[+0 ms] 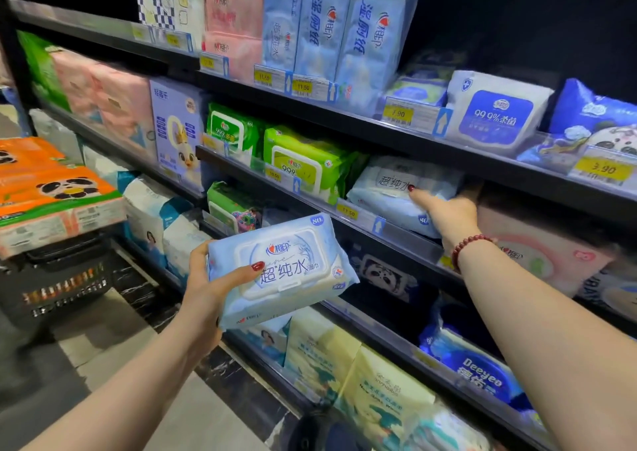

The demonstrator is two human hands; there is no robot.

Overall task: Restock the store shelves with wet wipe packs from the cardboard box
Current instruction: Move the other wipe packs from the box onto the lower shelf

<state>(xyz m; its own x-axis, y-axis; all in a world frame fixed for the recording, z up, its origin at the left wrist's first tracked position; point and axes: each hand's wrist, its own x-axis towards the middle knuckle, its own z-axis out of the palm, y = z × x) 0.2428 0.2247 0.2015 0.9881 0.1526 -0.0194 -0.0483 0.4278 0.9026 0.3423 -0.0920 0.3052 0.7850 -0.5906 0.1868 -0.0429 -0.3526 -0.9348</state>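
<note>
My left hand grips a pale blue and white wet wipe pack in front of the shelves, thumb across its lid. A second pack of the same kind lies on the middle shelf. My right hand reaches onto that shelf and holds this pack at its right end, thumb on top and fingers behind it. A red bead bracelet sits on the right wrist. The cardboard box is not in view.
Green wipe packs lie left of the shelved pack, a pink pack to its right. Blue and white packs fill the shelf above. Lower shelves hold yellow packs. A black basket with orange tissue packs stands at left.
</note>
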